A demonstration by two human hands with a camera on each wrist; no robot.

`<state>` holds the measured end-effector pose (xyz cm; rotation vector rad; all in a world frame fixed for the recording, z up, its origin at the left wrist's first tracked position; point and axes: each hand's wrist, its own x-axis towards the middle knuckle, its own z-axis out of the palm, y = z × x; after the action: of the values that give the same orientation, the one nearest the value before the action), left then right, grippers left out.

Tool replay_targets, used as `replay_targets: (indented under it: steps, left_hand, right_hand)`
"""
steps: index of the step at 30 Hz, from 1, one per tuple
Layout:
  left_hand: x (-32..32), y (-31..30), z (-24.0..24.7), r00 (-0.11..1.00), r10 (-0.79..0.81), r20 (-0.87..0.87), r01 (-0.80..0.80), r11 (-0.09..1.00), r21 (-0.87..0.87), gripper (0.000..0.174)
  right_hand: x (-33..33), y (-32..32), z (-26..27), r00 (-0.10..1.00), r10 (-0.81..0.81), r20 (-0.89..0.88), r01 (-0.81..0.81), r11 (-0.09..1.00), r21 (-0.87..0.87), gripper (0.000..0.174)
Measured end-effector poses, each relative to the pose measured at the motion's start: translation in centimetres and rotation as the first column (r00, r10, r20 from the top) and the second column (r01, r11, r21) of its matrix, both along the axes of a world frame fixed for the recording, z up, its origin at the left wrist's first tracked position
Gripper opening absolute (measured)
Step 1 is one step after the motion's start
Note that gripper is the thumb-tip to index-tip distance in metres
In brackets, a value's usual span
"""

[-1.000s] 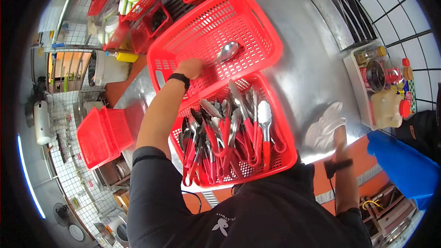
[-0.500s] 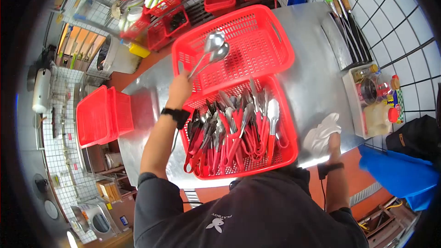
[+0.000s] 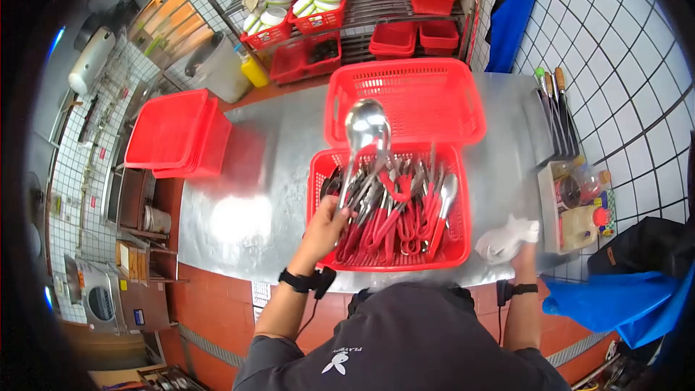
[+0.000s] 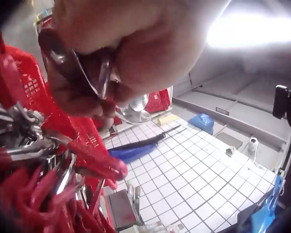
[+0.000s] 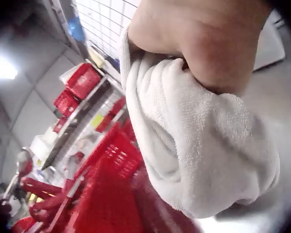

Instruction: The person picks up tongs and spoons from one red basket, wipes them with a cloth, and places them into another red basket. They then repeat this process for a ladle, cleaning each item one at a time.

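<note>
My left hand point(image 3: 326, 230) grips two metal serving spoons point(image 3: 367, 122) by their handles, bowls raised. They overlap the near red basket point(image 3: 391, 268), full of red-handled tongs point(image 3: 391, 232). Up close in the left wrist view, the fingers point(image 4: 136, 53) curl round the metal handles point(image 4: 105, 80). Behind the near basket stands the far red basket point(image 3: 405, 112). Over at the right of the steel table my right hand point(image 3: 524, 257) holds a bunched white towel point(image 3: 501, 241); the towel point(image 5: 194, 141) hides its fingers in the right wrist view.
Stacked red baskets point(image 3: 181, 134) stand at the table's left. A white bin of bottles and jars point(image 3: 575, 203) is at the right, with a knife rack point(image 3: 557, 127) behind it. Shelves point(image 3: 355, 43) with more red baskets stand beyond the steel table point(image 3: 239, 174).
My left hand reached into the far basket, lifted out the spoons and brought them back to the near basket. My right hand stays at the towel. The head view has shifted.
</note>
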<state>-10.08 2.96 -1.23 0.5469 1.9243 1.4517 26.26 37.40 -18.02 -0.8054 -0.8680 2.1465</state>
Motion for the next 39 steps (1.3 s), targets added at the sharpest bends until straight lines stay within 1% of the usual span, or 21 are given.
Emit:
replay_targets:
  steps: [1,4,7,8,13,15,18,19,20,21,23,24,25,27,28,29,30,31,33,37,39]
  left_hand:
    - [1.1,-0.7,-0.8,0.999,-0.015,-0.046,0.013,0.999,-0.030,0.010]
    - [4.3,-1.8,-1.6,0.999,-0.044,-0.005,0.044,0.999,-0.015,0.013]
    - [6.5,-2.3,-1.6,0.994,-0.089,0.060,0.091,0.995,-0.030,0.014]
    - [7.1,-2.4,-1.3,0.988,-0.079,0.131,0.086,0.995,-0.049,0.014]
    - [9.3,-3.0,1.1,0.987,-0.144,0.073,0.146,0.989,-0.025,0.014]
    - [10.0,-3.2,1.7,0.975,-0.188,0.117,0.186,0.982,0.033,0.013]
    - [11.0,-3.5,1.2,0.965,-0.262,0.026,0.261,0.965,0.034,0.010]
    - [11.2,-3.5,1.0,0.948,-0.316,-0.046,0.317,0.948,0.018,0.009]
    - [11.7,-3.3,2.3,0.944,-0.328,0.048,0.329,0.944,-0.023,0.010]
    - [12.2,-3.3,2.1,0.944,-0.326,0.055,0.328,0.944,-0.022,0.010]
    - [12.9,-3.2,1.8,0.894,-0.424,-0.148,0.420,0.906,-0.055,0.012]
    - [13.1,-3.2,1.9,0.895,-0.422,-0.146,0.418,0.907,-0.055,0.012]
    - [13.2,-3.1,2.1,0.886,-0.437,-0.153,0.429,0.899,-0.086,0.014]
    - [13.4,-3.0,2.7,0.869,-0.468,-0.162,0.447,0.882,-0.149,0.018]
    - [13.4,-2.9,2.9,0.870,-0.466,-0.161,0.445,0.883,-0.149,0.018]
    - [13.3,-2.8,3.1,0.856,-0.484,-0.183,0.456,0.872,-0.175,0.020]
    - [13.3,-2.7,3.4,0.840,-0.502,-0.204,0.466,0.862,-0.201,0.023]
    - [13.3,-2.6,3.7,0.843,-0.498,-0.204,0.462,0.864,-0.200,0.023]
    - [13.3,-2.3,3.9,0.838,-0.494,-0.231,0.465,0.869,-0.169,0.028]
    - [12.7,-1.8,2.8,0.813,-0.452,-0.366,0.452,0.887,-0.092,0.030]
    - [12.5,-1.8,2.6,0.838,-0.467,-0.281,0.456,0.883,-0.110,0.029]
  right_hand:
    - [-0.2,0.1,1.5,0.996,0.075,-0.046,-0.073,0.997,0.033,0.031]
    - [-2.8,-0.9,6.1,0.995,0.024,0.097,-0.043,0.979,0.200,0.034]
    - [-4.3,-0.7,4.6,0.999,0.038,0.008,-0.038,0.915,0.401,0.046]
    - [-4.9,-1.4,5.7,0.997,0.067,-0.025,-0.053,0.924,0.380,0.048]
    - [-9.6,-6.2,14.2,0.966,0.125,-0.225,-0.076,0.974,0.212,0.043]
    - [-10.4,-6.5,15.1,0.972,0.139,-0.190,-0.096,0.971,0.220,0.038]
    - [-9.9,-6.8,14.3,0.994,0.107,-0.032,-0.094,0.954,0.285,0.040]
    - [-9.9,-6.8,14.1,0.960,0.120,0.255,-0.238,0.828,0.507,0.037]
    - [-10.1,-6.9,14.0,0.856,0.053,0.514,-0.423,0.642,0.639,0.034]
    - [-10.8,-7.6,15.6,0.852,0.054,0.521,-0.429,0.642,0.635,0.034]
    - [-12.9,-10.1,21.7,0.976,-0.015,0.218,-0.201,0.326,0.924,0.037]
    - [-12.9,-11.4,23.1,0.961,0.032,0.274,-0.260,0.441,0.859,0.044]
    - [-13.0,-11.8,22.9,0.961,0.034,0.274,-0.260,0.440,0.859,0.044]
    - [-13.0,-12.4,21.9,0.924,-0.127,0.361,-0.199,0.645,0.738,0.041]
    - [-12.8,-12.4,20.6,0.941,-0.155,0.300,-0.170,0.551,0.817,0.030]
    - [-13.1,-12.4,19.3,0.942,-0.151,0.300,-0.173,0.549,0.818,0.030]
    - [-13.6,-12.6,18.1,0.983,0.100,0.153,-0.167,0.831,0.531,0.026]
    - [-13.7,-12.8,17.3,0.961,0.264,-0.086,-0.249,0.956,0.155,0.023]
    - [-14.7,-15.5,18.1,0.964,0.215,-0.155,-0.189,0.968,0.164,0.016]
    - [-14.8,-18.3,16.2,0.914,0.327,-0.239,-0.348,0.936,-0.048,0.012]
    - [-15.2,-18.3,18.0,0.905,0.398,-0.148,-0.381,0.915,0.133,0.013]
